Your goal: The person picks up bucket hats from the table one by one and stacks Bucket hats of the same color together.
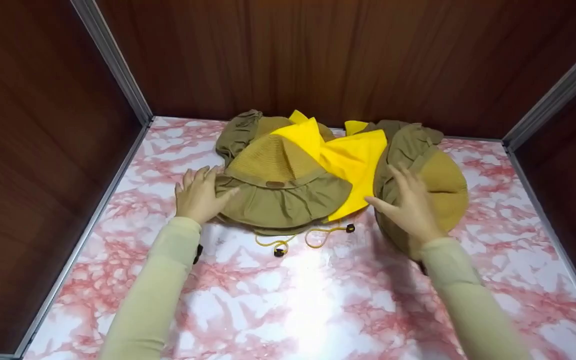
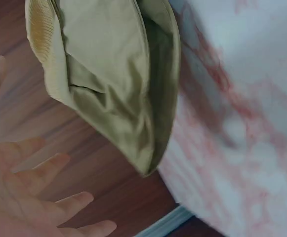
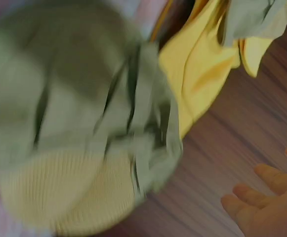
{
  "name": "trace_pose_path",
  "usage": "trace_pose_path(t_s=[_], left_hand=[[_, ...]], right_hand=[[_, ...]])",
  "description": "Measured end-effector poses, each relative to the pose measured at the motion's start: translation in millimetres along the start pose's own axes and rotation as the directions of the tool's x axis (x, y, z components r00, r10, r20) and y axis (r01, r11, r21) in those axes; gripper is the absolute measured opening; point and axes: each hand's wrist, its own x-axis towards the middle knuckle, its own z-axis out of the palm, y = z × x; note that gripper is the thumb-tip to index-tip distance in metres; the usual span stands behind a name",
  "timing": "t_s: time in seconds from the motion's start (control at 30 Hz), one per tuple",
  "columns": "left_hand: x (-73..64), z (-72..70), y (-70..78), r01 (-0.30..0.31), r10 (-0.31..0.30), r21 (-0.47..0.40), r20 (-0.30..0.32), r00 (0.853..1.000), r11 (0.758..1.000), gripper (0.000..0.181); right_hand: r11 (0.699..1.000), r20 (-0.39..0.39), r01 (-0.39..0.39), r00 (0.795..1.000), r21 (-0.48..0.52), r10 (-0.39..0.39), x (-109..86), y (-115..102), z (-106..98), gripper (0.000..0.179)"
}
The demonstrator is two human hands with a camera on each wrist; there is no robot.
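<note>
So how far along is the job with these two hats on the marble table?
Early. Both khaki hats lie on the pink marble tabletop, yellow flaps spread between them. The left hand rests at the left hat brim; the right hand lies flat on the right hat. Nothing looks folded or stacked.

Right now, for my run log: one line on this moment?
left hand open, touching left hat | right hand open on right hat

You had two olive-khaki hats [image 1: 288,195] with mustard mesh crowns, bright yellow flaps [image 1: 355,160], on pink-and-white marbled tabletop [image 1: 318,300], dark brown wood-grain walls [image 1: 318,50].
</note>
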Motion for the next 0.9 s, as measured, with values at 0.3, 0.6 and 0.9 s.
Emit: trace_pose_path(t_s=[0.3,0.6,0.9], left_hand=[[20.0,14.7,-29.9,0.243,-0.221,-0.253,0.112,0.969,0.936,0.090],[14.6,40.8,-44.9,0.416,-0.381,-0.609,0.195,0.904,0.675,0.100],[17.0,45.6,-33.1,0.412,-0.412,-0.895,0.314,0.855,0.173,0.084]], right_hand=[[0.899,0.173,-0.257,0.963,0.356,0.206,29.9,-2,55,0.087],[0.693,0.256,-0.414,0.910,0.590,0.326,33.7,1,85,0.073],[0.620,0.297,-0.442,0.897,0.648,0.329,36.2,-4,92,0.069]])
